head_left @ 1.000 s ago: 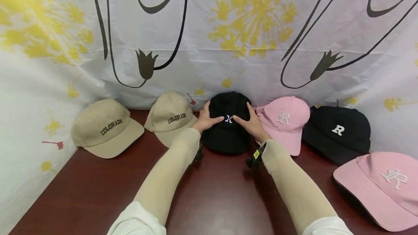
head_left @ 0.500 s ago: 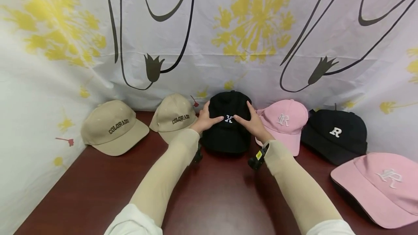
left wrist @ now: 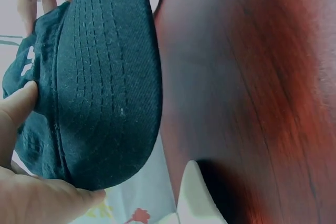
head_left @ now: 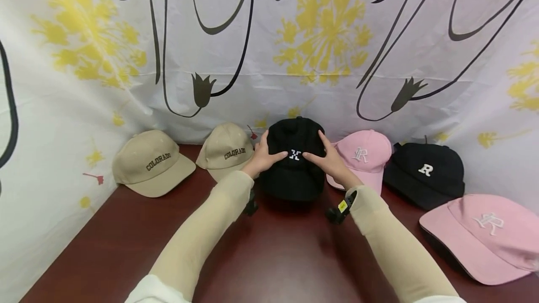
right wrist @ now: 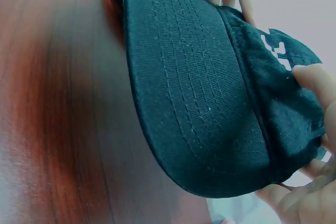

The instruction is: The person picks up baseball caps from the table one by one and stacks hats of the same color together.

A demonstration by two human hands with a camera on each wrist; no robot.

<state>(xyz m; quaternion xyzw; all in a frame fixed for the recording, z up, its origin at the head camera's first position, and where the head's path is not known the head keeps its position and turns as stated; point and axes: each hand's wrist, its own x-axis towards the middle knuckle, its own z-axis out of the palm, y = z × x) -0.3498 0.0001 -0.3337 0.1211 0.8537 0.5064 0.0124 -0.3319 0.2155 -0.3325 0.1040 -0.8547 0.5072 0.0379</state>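
A black cap (head_left: 290, 183) with a small white emblem sits between both hands at the middle back. My left hand (head_left: 262, 157) grips its left side, thumb on the front near the emblem and fingers around the side. On the opposite side my right hand (head_left: 332, 159) holds it the same way. In the left wrist view the cap's stitched brim (left wrist: 110, 77) points toward the table, with the left thumb pressing the crown. The right wrist view shows the brim (right wrist: 184, 77) and the right thumb beside the emblem. Some fingertips are hidden behind the crown.
Two beige caps, the outer (head_left: 153, 165) and inner (head_left: 227, 151), stand left of the black one. A pink cap (head_left: 363, 151), another black cap (head_left: 425, 172) and a nearer pink cap (head_left: 488, 237) line the right. White patterned cloth (head_left: 236, 60) backs the dark red table (head_left: 269, 265).
The head view has tilted up and turned slightly right. Both hands keep their hold on the black cap, and a darker shadow shows below its brim now.
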